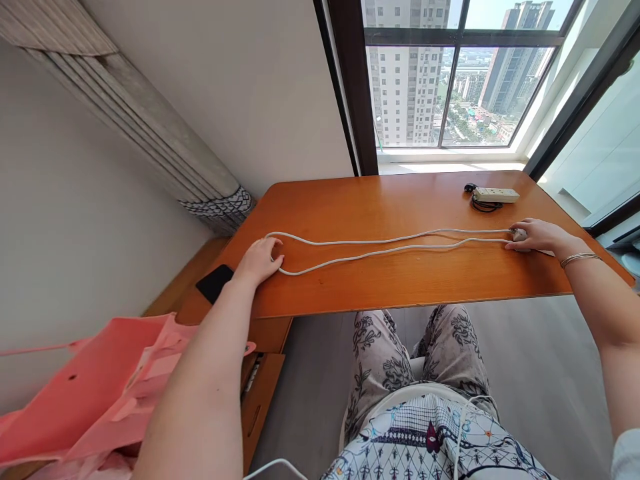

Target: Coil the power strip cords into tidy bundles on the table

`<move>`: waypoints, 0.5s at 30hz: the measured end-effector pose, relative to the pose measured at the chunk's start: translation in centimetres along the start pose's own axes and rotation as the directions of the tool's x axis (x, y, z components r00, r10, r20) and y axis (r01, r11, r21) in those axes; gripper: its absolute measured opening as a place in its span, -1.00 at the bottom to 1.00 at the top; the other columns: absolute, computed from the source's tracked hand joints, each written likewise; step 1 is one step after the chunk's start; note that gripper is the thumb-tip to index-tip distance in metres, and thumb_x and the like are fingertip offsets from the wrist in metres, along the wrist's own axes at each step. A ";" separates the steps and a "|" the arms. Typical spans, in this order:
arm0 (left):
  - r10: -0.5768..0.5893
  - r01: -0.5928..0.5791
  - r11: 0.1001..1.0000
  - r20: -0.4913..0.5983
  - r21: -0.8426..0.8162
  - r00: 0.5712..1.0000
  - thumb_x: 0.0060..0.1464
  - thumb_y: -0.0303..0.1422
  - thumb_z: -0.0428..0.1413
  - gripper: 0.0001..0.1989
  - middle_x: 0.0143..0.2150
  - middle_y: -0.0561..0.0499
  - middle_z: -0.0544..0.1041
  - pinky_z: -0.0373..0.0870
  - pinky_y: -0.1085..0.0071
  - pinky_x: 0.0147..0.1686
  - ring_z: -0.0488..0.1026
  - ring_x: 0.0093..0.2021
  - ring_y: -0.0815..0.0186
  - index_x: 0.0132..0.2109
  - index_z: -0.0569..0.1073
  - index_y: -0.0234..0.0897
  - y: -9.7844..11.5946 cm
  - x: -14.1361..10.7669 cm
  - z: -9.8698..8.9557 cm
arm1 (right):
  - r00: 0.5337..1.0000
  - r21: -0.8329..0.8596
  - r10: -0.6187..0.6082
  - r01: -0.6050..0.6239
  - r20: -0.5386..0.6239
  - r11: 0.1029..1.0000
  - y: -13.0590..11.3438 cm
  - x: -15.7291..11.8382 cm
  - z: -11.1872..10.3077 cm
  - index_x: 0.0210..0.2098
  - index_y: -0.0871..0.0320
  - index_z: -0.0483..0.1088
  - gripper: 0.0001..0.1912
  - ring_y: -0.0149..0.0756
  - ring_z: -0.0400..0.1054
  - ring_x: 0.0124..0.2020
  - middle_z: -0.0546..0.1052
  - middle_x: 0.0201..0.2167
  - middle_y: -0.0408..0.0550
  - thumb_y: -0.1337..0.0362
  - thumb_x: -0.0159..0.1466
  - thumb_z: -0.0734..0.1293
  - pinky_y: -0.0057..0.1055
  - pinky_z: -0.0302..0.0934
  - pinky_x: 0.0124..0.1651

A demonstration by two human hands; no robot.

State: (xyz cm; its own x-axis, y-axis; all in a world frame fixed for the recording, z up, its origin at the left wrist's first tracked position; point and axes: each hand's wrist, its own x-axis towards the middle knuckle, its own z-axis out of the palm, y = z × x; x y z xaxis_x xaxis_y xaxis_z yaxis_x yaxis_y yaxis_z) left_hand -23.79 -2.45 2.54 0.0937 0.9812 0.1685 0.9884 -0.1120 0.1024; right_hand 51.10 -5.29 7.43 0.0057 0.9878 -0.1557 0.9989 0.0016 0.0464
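A white cable [370, 252] lies doubled across the wooden desk in two long, nearly parallel runs. At its left bend, my left hand [261, 259] is closed on the cable, fingers curled and resting on the desktop. On the right, my right hand [543, 238] grips a white block [519, 235] where both cable runs meet. Most of that block is under my palm; it looks like a power strip or plug end, but I cannot tell which.
Behind my right hand sits a cream power strip [495, 195] with a bundled black cord. A black phone-like slab [215, 283] lies beside my left forearm. The wooden desk [320, 207] backs onto a window. A pink bag [95, 383] stands at lower left.
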 end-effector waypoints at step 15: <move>-0.316 0.311 0.947 -0.060 -0.083 0.947 0.05 -0.38 0.10 -0.63 0.06 -0.22 0.60 0.47 0.03 0.02 0.53 0.06 -0.08 0.05 0.47 -0.19 3.1 1.8 0.7 | 0.978 -0.100 0.193 -0.201 -0.084 0.974 2.3 1.4 1.2 -0.18 0.08 0.55 -0.58 0.32 0.45 0.03 0.59 0.01 0.32 -0.08 0.20 0.30 0.09 0.35 -0.18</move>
State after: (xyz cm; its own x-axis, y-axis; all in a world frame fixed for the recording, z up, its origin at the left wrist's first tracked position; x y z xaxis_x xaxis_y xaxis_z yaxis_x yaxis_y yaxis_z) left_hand -20.46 -0.97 2.48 -0.2308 0.9551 0.1858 0.9552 0.1860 0.2303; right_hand 53.41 -4.07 6.13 0.1947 0.9790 -0.0600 0.9676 -0.1817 0.1752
